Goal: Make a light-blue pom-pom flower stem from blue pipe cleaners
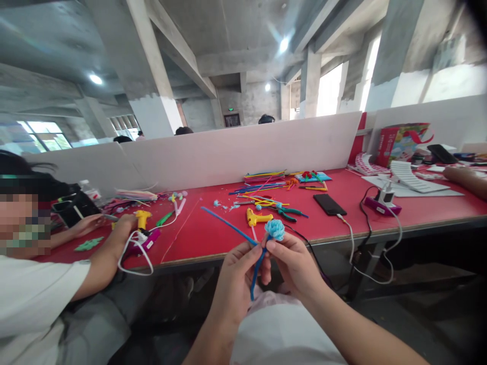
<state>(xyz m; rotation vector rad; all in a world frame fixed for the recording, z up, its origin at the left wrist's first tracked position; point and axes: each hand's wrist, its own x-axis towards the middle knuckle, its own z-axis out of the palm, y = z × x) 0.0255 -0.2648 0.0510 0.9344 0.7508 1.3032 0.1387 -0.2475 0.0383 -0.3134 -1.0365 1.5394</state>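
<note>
Close in front of me, both hands meet over the table's front edge. My left hand (pixel 240 268) pinches a dark blue pipe cleaner (pixel 230 225), one end of it reaching up and left, the other hanging down below the fingers. With thumb and fingertips closed, my right hand (pixel 292 261) grips the base of a light blue pipe cleaner flower (pixel 274 230). Blue stem and flower come together between the fingertips, which hide the join. Just behind them a yellow glue gun (pixel 258 218) lies on the table, and beyond it pliers with dark green handles (pixel 291 213).
Bundled pipe cleaners (pixel 264 177) lie at the back of the red table (pixel 198 223). A black phone (pixel 329 205) and a purple power strip (pixel 382 207) with trailing cables are on the right. To the left a co-worker (pixel 41 284) sits by another yellow glue gun (pixel 142 219). A white partition (pixel 243 149) stands behind.
</note>
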